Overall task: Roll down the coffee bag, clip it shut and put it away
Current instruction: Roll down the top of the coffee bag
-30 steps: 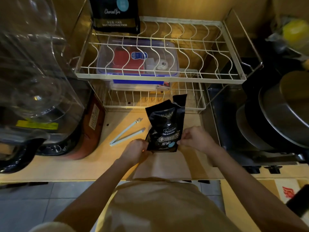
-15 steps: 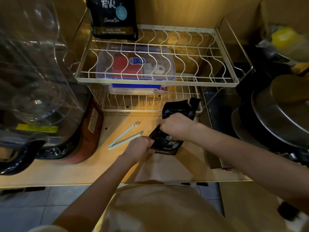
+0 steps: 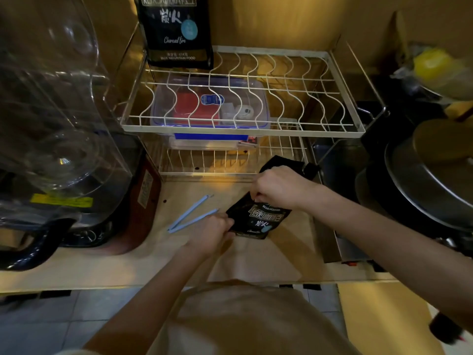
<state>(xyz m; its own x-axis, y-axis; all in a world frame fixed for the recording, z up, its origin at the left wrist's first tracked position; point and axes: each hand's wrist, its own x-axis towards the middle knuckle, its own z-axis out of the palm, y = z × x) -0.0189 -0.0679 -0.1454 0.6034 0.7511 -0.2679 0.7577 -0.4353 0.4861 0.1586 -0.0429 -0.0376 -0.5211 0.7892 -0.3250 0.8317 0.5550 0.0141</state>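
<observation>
A small black coffee bag (image 3: 258, 218) with white lettering lies tilted on the wooden counter (image 3: 102, 262) in front of the wire rack. My left hand (image 3: 212, 233) grips its lower left corner. My right hand (image 3: 277, 187) is closed over the bag's middle, with the crumpled top part sticking out behind the knuckles. A pale blue bag clip (image 3: 190, 213) lies open in a V shape on the counter, just left of my left hand.
A two-tier white wire rack (image 3: 243, 129) stands behind; a larger black coffee bag (image 3: 176, 32) stands on its top tier, a clear plastic box (image 3: 210, 108) below. A glass jug appliance (image 3: 51, 124) fills the left. Dark pans (image 3: 430, 180) sit at right.
The bag stood upright held at both lower corners; my right hand has moved up over its middle and pressed the top back, and the bag now lies lower. The clip stayed put.
</observation>
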